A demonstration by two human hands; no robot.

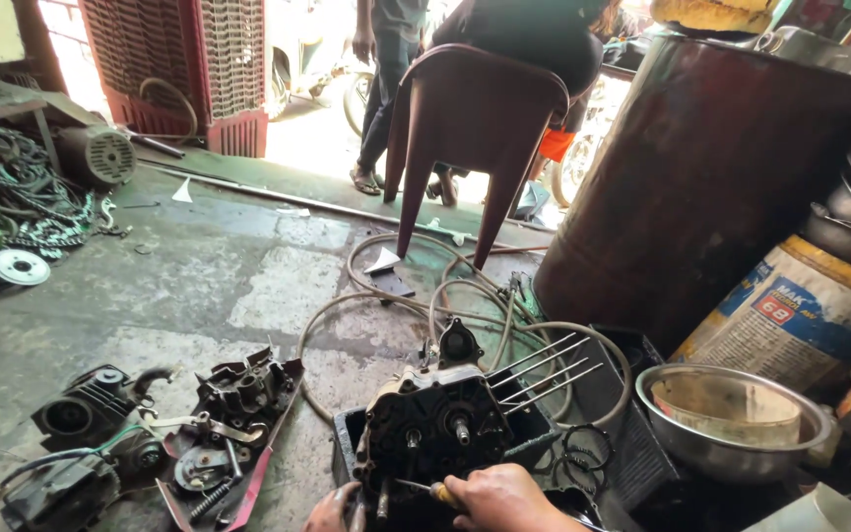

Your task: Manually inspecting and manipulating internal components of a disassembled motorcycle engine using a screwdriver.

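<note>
A greasy black engine crankcase with several long studs sticking out to the right rests in a black tray on the floor. My right hand grips a screwdriver with a yellow handle, its thin shaft pointing left against the crankcase's lower edge. My left hand rests at the bottom edge, fingers curled against the crankcase's lower left corner; what it holds is hidden.
Dismantled engine parts and a cylinder head lie to the left. A steel bowl sits on the right beside a large rusty drum. Hoses loop under a brown plastic chair. People stand behind it.
</note>
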